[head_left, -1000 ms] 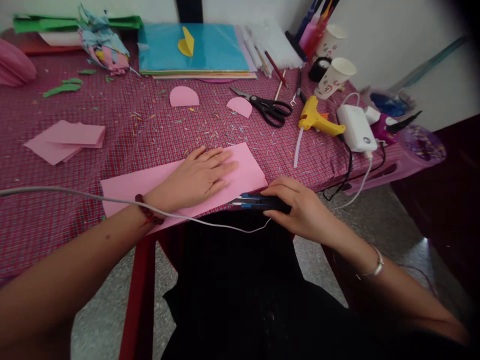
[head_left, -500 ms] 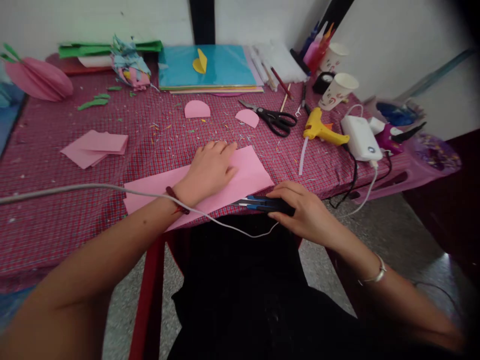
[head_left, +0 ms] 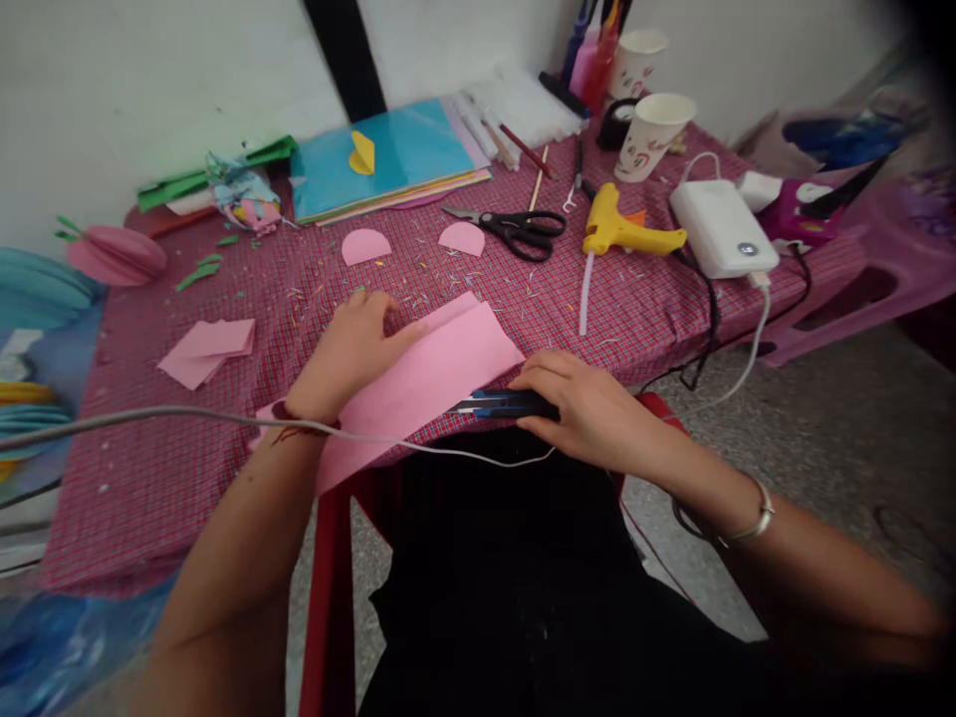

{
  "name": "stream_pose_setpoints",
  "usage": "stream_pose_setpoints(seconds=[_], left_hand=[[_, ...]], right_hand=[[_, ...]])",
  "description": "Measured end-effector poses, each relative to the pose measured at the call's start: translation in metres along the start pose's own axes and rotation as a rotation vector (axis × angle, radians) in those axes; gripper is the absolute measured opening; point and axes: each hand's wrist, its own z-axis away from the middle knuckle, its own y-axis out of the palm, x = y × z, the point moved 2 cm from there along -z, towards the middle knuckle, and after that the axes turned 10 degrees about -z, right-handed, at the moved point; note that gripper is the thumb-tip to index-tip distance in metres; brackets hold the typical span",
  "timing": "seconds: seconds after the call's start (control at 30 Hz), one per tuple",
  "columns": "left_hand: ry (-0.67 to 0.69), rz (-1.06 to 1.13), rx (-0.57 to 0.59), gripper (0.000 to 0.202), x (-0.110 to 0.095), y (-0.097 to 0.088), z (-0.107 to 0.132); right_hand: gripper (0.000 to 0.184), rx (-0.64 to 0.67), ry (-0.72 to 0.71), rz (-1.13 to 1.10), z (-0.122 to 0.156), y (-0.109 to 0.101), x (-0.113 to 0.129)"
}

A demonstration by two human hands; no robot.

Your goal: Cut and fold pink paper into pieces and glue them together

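Fingers of the right hand (head_left: 587, 408) clamped on a blue-and-black utility knife (head_left: 502, 403), with blade tip at the near edge of a long, folded pink paper sheet (head_left: 440, 373) on the red-checked tablecloth (head_left: 160, 478). Beyond, on the same sheet, the left hand (head_left: 355, 344), with thumb spread apart from fingers. Farther off, a white rectangular plastic box (head_left: 721, 224) with a round display (head_left: 747, 249), too small to read. Farther still, white paper cups (head_left: 653, 139) with printed red marks, illegible.

Soft, dim light is falling on the left hand (head_left: 357, 344); beyond the right hand (head_left: 579, 403), the purple stool (head_left: 892, 264) is blurring beneath a darkened corner.
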Motion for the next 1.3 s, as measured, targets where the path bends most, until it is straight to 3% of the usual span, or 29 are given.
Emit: stream_pose_setpoints(seconds=[0.1,0.33,0.6,0.7,0.8,0.87,0.93,1.0,1.13,1.3], left_hand=[[-0.050,0.052,0.109,0.046,0.006,-0.004,0.004],[0.036,0.465,0.351,0.036,0.003,-0.006,0.003],[0.129,0.375,0.234,0.030,-0.041,-0.001,-0.045],[0.101,0.325,0.123,0.022,-0.055,-0.001,-0.049],[0.119,0.229,-0.106,0.042,-0.065,-0.007,-0.029],[0.338,0.122,-0.197,0.058,-0.071,-0.010,-0.007],[0.644,0.023,-0.117,0.068,-0.075,-0.006,0.018],[0.822,-0.036,0.029,0.075,-0.071,0.002,0.038],[0.845,-0.081,0.177,0.081,-0.045,0.018,0.057],[0.691,-0.098,0.138,0.074,-0.011,0.029,0.057]], right_hand=[[0.025,0.007,-0.004,0.001,0.000,0.000,0.000],[0.024,0.007,0.019,0.013,0.000,0.001,0.000],[0.027,-0.035,0.056,0.072,0.015,-0.027,-0.021],[0.029,-0.040,0.056,0.085,0.020,-0.034,-0.030],[0.030,-0.046,0.054,0.082,0.022,-0.035,-0.034],[0.029,-0.052,0.040,0.072,0.022,-0.034,-0.034],[0.029,-0.053,0.027,0.063,0.021,-0.034,-0.033],[0.029,-0.053,0.021,0.059,0.021,-0.034,-0.033],[0.028,-0.055,0.017,0.066,0.022,-0.034,-0.035],[0.030,-0.047,0.017,0.077,0.024,-0.034,-0.040]])
